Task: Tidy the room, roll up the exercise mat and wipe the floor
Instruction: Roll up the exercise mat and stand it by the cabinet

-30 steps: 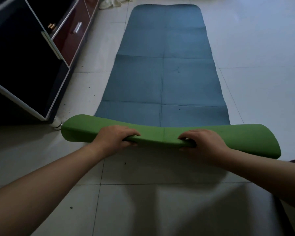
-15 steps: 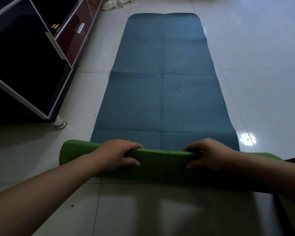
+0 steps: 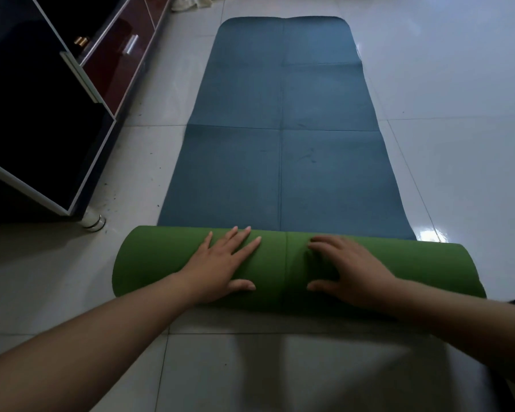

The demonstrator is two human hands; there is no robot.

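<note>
The exercise mat (image 3: 283,120) lies on the tiled floor, blue side up, stretching away from me. Its near end is turned over into a green fold (image 3: 149,257) lying across the mat's width. My left hand (image 3: 223,263) presses flat on the green fold left of its centre crease, fingers spread and straight. My right hand (image 3: 348,269) presses on the fold right of the crease, fingers slightly bent with tips on the green surface.
A dark cabinet (image 3: 42,114) with drawers stands along the left, its round foot (image 3: 94,221) close to the fold's left end. A pale cloth (image 3: 197,1) lies on the floor beyond the mat's far left corner. White floor tiles (image 3: 458,144) extend to the right.
The green end was lifted and gripped by both hands a second ago; it has been laid forward onto the blue surface, and both hands have released their grip and now press flat on it.
</note>
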